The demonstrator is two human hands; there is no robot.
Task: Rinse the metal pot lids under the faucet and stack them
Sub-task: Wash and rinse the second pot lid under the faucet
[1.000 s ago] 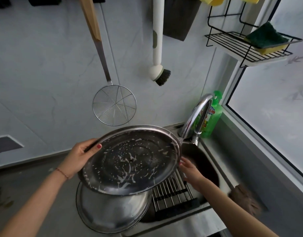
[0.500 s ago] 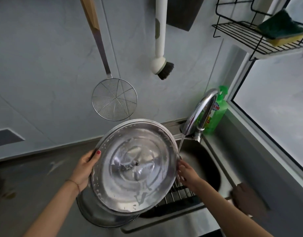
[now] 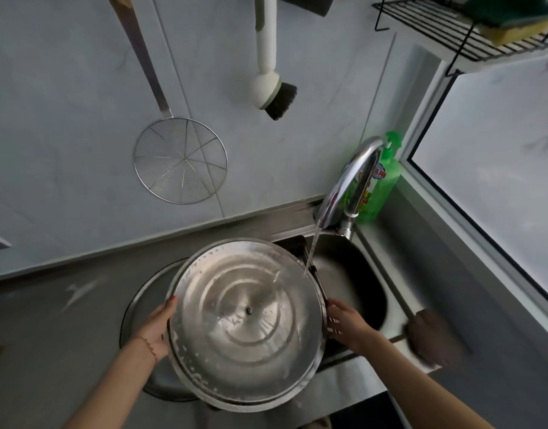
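A large round metal pot lid (image 3: 246, 323) faces me with its hollow underside, flecked with soap foam near the rim. My left hand (image 3: 156, 331) grips its left edge and my right hand (image 3: 343, 325) holds its right edge. A thin stream of water from the curved chrome faucet (image 3: 348, 187) strikes the lid's upper right rim. Under it, a second metal lid (image 3: 136, 317) lies flat on the counter, mostly hidden.
The dark sink basin (image 3: 353, 280) lies right of the lid, a wire rack partly hidden behind it. A green soap bottle (image 3: 382, 181) stands behind the faucet. A wire skimmer (image 3: 180, 161) and a dish brush (image 3: 271, 88) hang on the wall. A brown scrubber (image 3: 430, 339) rests on the sink's right rim.
The lid was tipped from nearly flat to facing me and lowered toward the sink. Water now runs onto it, and most of the foam has washed off. Both hands kept their hold.
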